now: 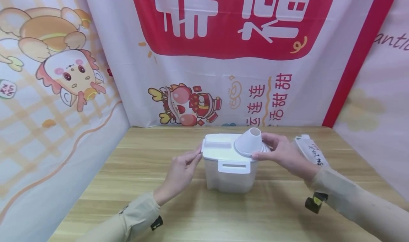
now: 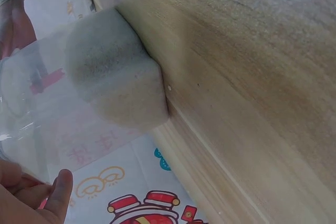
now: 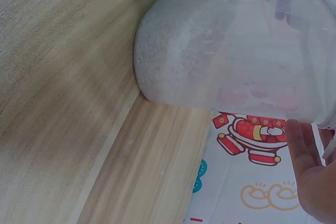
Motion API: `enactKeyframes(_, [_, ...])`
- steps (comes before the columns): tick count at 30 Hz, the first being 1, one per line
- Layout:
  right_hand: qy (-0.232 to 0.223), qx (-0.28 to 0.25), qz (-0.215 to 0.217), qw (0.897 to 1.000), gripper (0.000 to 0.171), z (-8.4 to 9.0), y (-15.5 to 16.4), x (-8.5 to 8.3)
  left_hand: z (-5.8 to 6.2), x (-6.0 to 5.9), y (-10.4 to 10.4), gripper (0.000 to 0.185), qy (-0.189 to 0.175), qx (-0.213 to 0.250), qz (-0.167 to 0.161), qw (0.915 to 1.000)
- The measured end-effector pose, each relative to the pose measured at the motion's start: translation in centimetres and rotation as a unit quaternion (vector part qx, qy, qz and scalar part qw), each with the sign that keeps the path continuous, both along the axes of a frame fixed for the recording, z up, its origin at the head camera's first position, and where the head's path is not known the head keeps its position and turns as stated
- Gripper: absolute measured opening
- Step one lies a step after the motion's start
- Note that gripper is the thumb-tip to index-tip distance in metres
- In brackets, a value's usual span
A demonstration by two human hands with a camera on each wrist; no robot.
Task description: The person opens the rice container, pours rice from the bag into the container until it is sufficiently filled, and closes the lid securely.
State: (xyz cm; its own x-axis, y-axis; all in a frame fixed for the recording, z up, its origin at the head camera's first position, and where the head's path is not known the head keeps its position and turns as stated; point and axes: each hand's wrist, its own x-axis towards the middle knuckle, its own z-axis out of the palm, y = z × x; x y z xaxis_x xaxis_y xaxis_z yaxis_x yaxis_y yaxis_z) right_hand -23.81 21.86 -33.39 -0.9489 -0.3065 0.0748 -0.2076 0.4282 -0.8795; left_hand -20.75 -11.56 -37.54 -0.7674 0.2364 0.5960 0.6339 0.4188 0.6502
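Observation:
A translucent plastic storage container (image 1: 230, 178) stands upright on the table, a shallow layer of pale grains (image 3: 173, 51) in its bottom. Its white lid (image 1: 217, 151) carries a cone-shaped spout piece (image 1: 250, 142) on the right half, and a white side latch (image 1: 234, 166) hangs at the front. My left hand (image 1: 179, 172) holds the left end of the lid with bent fingers; in the left wrist view its thumb (image 2: 60, 195) lies near the rim. My right hand (image 1: 284, 155) grips the lid's right end beside the spout, thumb in front and fingers behind.
A white packet with dark writing (image 1: 311, 151) lies on the wooden table (image 1: 143, 185) at the back right, behind the right forearm. Printed cloth walls (image 1: 191, 68) enclose the table at the back and sides. Small dark devices (image 1: 316, 202) hang under both sleeves.

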Motion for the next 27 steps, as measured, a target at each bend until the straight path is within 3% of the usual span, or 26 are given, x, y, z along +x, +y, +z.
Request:
enactKeyframes(10, [0.000, 0.006, -0.008, 1.000, 0.077, -0.07, 0.19, -0.07, 0.16, -0.19, 0.24, 0.032, 0.018, -0.004, -0.002, 0.9998])
enactKeyframes(27, [0.005, 0.003, -0.004, 1.000, 0.077, -0.17, -0.07, -0.12, 0.01, 0.30, 0.41, 0.035, -0.022, 0.015, 0.012, 0.9996])
